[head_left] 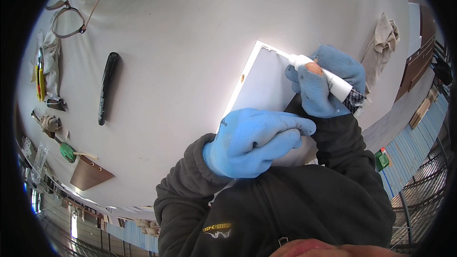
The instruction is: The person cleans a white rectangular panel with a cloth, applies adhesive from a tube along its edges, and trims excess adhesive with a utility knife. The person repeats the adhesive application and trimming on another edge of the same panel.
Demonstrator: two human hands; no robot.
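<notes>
My right hand (328, 78), in a blue glove with a fingertip showing bare, is closed around a white squeeze tube (338, 84). The tube's thin nozzle points left and meets the far edge of a flat white panel (273, 78). A pale bead of paste runs along that edge near the corner. Across the near part of the panel lies my left hand (257, 143), also gloved in blue. Its fingers stretch to the right, and their undersides are hidden. A small brown round spot shows on the panel's left edge.
A black marker (108, 88) lies left on the white table (181, 28). Beyond it are eyeglasses (69, 22), a yellow utility knife (40, 76) and a green-handled tool (67, 152). A brown plate (90, 173) lies near the left edge. A crumpled cloth glove (382, 43) rests at right.
</notes>
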